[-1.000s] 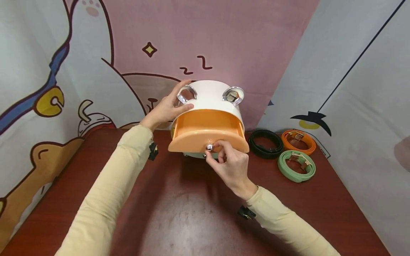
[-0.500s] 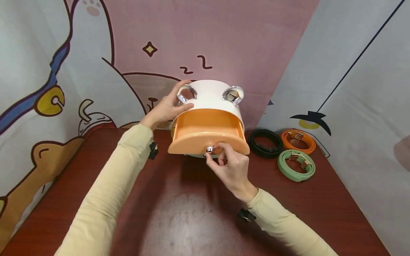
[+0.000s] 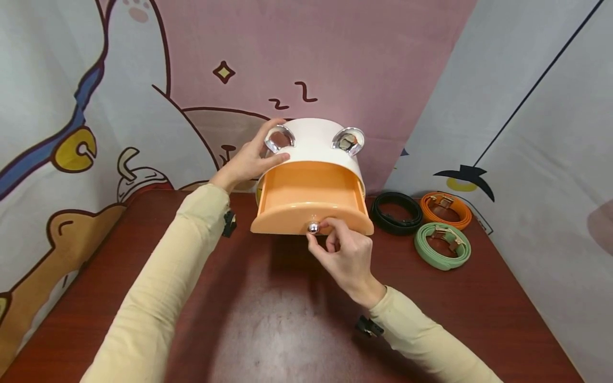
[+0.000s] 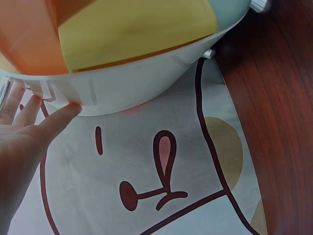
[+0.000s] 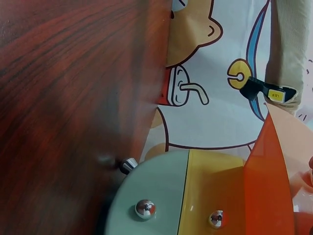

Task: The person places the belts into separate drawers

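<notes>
A white rounded drawer cabinet [image 3: 313, 127] with silver ear-shaped rings [image 3: 349, 141] stands at the back of the table. Its top orange drawer [image 3: 308, 183] is pulled well out and shows a bare interior. The right hand [image 3: 347, 255] pinches the drawer's round silver knob [image 3: 313, 227] between thumb and index finger. Against the cabinet's upper left lies the left hand [image 3: 249, 162], thumb on the white top and fingers near the left ear ring. In the left wrist view, straight fingertips [image 4: 73, 108] touch the white shell. Closed yellow [image 5: 208, 191] and green [image 5: 151, 191] drawers sit below.
Right of the cabinet lie three coiled belts on the brown table [image 3: 278, 330]: one black [image 3: 397, 229], one orange [image 3: 462, 213] and one green [image 3: 431, 258]. A cartoon-printed cloth [image 3: 359, 58] hangs behind and along both sides.
The orange drawer has slid farther out toward the person, with the right hand pulling its knob slightly down in the view. The left hand stays on the cabinet.
</notes>
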{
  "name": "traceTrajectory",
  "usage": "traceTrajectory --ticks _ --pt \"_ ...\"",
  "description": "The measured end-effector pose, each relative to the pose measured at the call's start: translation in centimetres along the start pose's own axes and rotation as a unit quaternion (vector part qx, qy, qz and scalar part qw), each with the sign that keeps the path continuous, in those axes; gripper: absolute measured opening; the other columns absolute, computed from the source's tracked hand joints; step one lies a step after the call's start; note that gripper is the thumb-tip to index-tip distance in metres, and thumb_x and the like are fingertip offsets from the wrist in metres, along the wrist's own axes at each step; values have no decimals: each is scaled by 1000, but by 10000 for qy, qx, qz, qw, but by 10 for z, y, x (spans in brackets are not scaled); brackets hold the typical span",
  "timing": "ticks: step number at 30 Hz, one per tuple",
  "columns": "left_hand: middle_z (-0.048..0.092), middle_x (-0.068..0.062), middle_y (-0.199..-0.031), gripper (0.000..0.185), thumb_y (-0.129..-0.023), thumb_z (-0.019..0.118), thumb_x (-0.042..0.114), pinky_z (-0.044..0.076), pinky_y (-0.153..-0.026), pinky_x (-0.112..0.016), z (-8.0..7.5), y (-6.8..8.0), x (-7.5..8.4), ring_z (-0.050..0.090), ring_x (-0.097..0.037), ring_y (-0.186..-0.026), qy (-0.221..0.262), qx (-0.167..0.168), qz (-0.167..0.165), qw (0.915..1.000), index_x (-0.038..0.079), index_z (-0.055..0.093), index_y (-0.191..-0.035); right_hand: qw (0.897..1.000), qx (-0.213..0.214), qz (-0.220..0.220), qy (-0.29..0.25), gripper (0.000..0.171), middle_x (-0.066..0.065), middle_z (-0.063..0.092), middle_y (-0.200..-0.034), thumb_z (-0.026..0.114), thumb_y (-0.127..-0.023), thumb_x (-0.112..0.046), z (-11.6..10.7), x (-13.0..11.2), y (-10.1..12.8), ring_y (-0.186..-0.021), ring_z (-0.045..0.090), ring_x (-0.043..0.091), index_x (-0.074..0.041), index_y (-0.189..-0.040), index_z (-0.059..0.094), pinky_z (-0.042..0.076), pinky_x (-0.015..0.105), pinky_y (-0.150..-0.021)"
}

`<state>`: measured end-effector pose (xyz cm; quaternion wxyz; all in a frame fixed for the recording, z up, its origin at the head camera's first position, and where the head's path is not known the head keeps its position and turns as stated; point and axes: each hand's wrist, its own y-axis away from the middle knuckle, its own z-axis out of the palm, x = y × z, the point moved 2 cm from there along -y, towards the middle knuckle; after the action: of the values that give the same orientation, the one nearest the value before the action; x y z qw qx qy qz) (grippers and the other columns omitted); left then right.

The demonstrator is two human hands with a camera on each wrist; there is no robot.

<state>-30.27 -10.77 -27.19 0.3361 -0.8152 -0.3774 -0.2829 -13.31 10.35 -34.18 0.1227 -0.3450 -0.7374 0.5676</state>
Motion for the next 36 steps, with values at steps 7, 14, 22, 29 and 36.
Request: traceTrajectory --ticks 7,14,22,29,36 --pt "50 -15 -88 73 -93 66 27 39 -68 -38 1 0 -1 45 -25 -70 43 2 -52 10000 30 21 -151 10000 38 -36 52 23 -8 44 -51 67 -85 -26 0 -2 3 -41 42 4 -4 -85 62 33 22 -39" --pt "49 -18 -80 69 -95 63 20 40 -68 -36 -1 9 22 46 -25 -70 31 -64 -105 9999 21 22 -150 9998 83 -156 77 23 -8 44 -50 66 -85 -26 -2 -6 6 -40 42 4 -4 -85 61 33 21 -38" --pt "51 -19 -92 69 -95 63 18 39 -72 -38 -3 15 37 48 -31 -76 148 -133 -211 9996 18 21 -151 9996 128 -240 68 22 -8 46 -51 66 -86 -26 -5 -9 9 -40 43 5 -4 -84 62 35 22 -38" --pt "50 -18 -89 69 -96 62 16 39 -72 -36 -5 17 43 47 -27 -74 149 -160 -217 9995 17 21 -151 9995 170 -272 60 23 -8 46 -51 66 -87 -27 -7 -11 12 -41 42 4 -5 -85 63 35 23 -39" --pt "52 -18 -94 68 -96 62 16 40 -75 -37 -5 15 39 48 -24 -75 170 -163 -203 9995 16 21 -150 9993 220 -312 29 23 -9 45 -50 66 -87 -27 -8 -13 16 -41 41 2 -5 -84 63 34 22 -39"
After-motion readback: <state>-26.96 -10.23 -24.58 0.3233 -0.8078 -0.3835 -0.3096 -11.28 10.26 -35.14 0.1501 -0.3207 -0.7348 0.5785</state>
